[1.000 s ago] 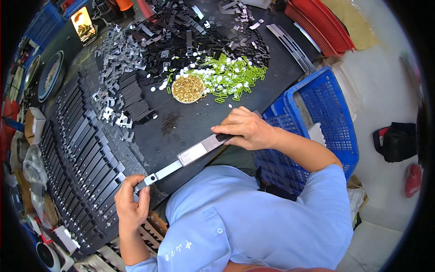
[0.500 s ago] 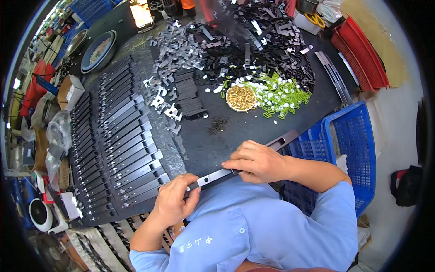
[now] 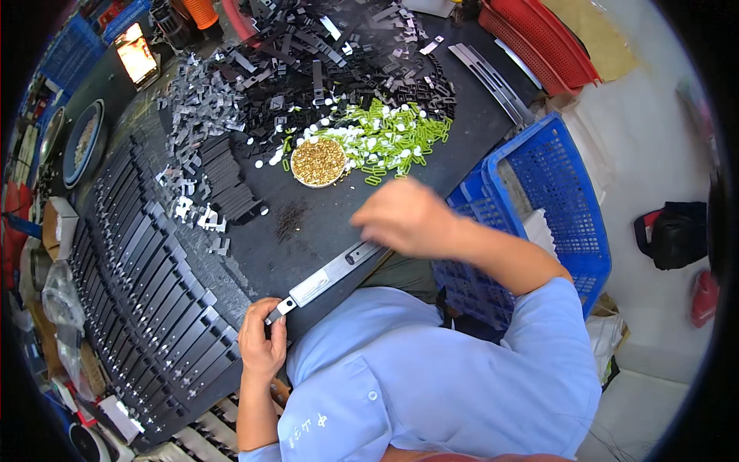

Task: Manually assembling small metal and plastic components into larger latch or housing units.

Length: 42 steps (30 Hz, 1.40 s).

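Observation:
At the table's near edge lies a long metal slide bar (image 3: 327,279), grey, with a round hole near one end and a slot toward the other. My left hand (image 3: 263,339) pinches its lower left end between thumb and fingers. Over the bar's far right end hovers my right hand (image 3: 408,217), smeared by motion, so its fingers and anything in them cannot be made out. Beyond the bar sits a round dish of small brass-coloured pieces (image 3: 318,162). Green oblong rings (image 3: 396,138) mixed with white discs lie beside it. A patch of tiny dark pins (image 3: 290,219) lies nearer.
Rows of dark metal bars (image 3: 154,285) cover the left of the table. Loose metal brackets (image 3: 202,100) and black parts are heaped at the back. A lit phone (image 3: 136,54) stands back left. A blue basket (image 3: 558,185) is at the right, red baskets (image 3: 539,38) behind.
My right hand has let go of the slide bar and lifted off it. My left hand keeps its end. The whole view has shifted, so the table's things appear farther left.

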Motion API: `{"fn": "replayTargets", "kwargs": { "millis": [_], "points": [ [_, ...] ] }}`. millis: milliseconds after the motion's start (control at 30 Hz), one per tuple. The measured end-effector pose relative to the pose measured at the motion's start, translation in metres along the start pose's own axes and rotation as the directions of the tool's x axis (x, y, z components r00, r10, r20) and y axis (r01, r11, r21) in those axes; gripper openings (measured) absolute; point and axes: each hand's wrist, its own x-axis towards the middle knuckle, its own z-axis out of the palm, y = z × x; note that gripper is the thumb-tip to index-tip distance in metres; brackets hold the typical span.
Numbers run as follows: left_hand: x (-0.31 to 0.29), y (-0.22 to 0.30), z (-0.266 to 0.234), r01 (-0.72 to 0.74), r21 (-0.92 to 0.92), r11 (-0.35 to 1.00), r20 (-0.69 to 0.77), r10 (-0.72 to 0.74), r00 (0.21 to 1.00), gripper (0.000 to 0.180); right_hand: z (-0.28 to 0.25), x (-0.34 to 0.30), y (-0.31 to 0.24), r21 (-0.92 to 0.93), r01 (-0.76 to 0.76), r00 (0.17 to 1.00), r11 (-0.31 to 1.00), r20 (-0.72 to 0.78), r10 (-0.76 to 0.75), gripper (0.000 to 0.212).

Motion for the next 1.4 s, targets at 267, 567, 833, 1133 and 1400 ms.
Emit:
{"fn": "replayTargets", "kwargs": {
  "millis": [267, 567, 833, 1133, 1400],
  "points": [
    [-0.004, -0.002, 0.005, 0.015, -0.031, 0.999, -0.008, -0.015, 1.000, 0.019, -0.022, 0.009, 0.067, -0.380, -0.123, 0.990, 0.917, 0.015, 0.139, 0.009],
    [-0.001, -0.004, 0.007, 0.017, -0.042, 0.999, -0.029, -0.019, 0.999, 0.020, -0.039, -0.008, 0.085, -0.382, -0.139, 0.990, 0.914, -0.054, 0.128, 0.010],
    [-0.002, -0.002, 0.006, 0.042, -0.050, 0.998, -0.035, -0.044, 0.998, 0.019, -0.026, 0.011, 0.071, -0.397, -0.042, 0.990, 0.917, 0.108, 0.092, 0.015],
    [-0.003, -0.004, 0.008, 0.015, -0.061, 0.998, -0.047, -0.018, 0.999, 0.019, -0.026, 0.000, 0.055, -0.253, 0.033, 0.975, 0.967, 0.221, 0.025, 0.005],
    [-0.002, -0.007, 0.005, 0.051, -0.077, 0.996, -0.046, -0.054, 0.997, 0.020, -0.037, 0.010, 0.076, -0.303, -0.032, 0.998, 0.953, 0.040, 0.046, 0.005]
  ]
}}
